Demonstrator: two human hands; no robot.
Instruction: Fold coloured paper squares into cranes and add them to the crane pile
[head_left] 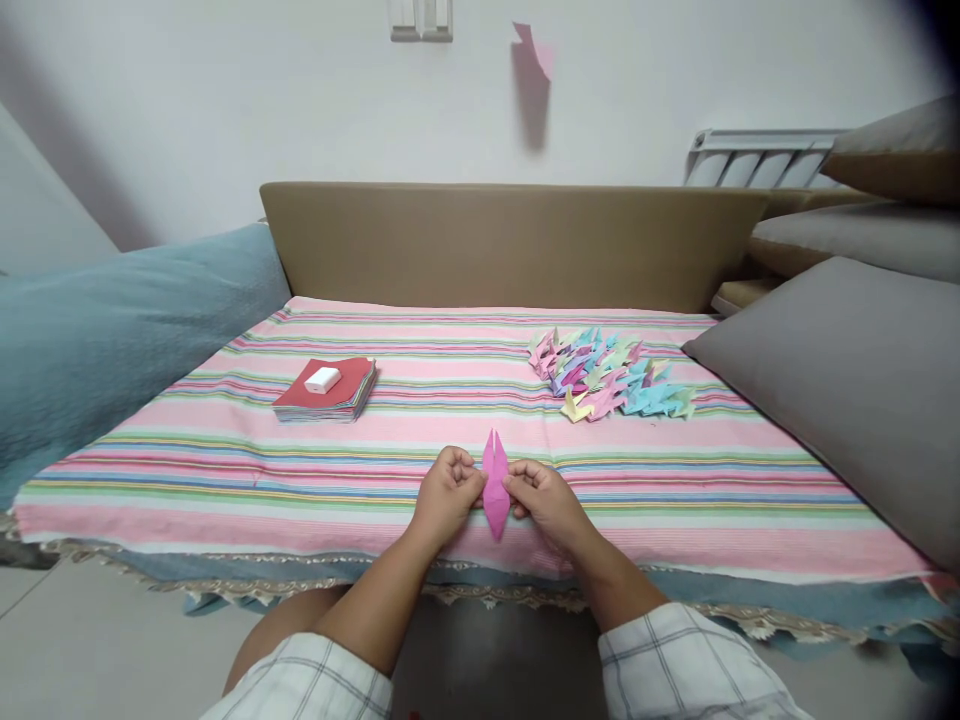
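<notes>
A magenta sheet of folded origami paper [496,487], shaped like a long narrow diamond with a split upper tip, is held upright above the striped cloth. My left hand [448,492] pinches its left edge between thumb and fingers. On the other side, my right hand [546,497] pinches the right edge in the same way. Beyond my right hand lies a cluster of folded paper cranes [600,375] in pink, blue, yellow, green and purple. A stack of square coloured paper [324,395], red on top, sits to the left with a small white block [322,380] on it.
A striped cloth [210,440] covers the seat, with a brown backrest [495,245] behind. Grey cushions [840,370] are piled on the right, and a blue-covered armrest [135,340] bounds the left. A pink paper piece [536,52] is on the wall.
</notes>
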